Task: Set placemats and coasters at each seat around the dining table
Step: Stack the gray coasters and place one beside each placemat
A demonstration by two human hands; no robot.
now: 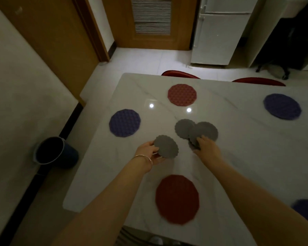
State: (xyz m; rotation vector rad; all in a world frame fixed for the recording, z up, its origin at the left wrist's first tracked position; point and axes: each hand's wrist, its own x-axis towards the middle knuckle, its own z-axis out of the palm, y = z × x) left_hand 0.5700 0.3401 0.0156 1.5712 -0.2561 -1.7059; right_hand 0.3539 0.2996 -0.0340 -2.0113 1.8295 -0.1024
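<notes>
Head | left hand (148, 151) pinches grey coaster (166, 147) | right hand (207, 145) fingertips on coaster pile (196, 131)

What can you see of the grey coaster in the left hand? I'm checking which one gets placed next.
The grey coaster is a flat round disc with a scalloped edge, matte and probably silicone or felt. The left hand pinches its left rim, holding it tilted just above the white table. It sits apart from the other grey coasters under the right hand, beyond the near red placemat.

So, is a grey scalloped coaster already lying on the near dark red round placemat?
No, the dark red round placemat is bare.
</notes>
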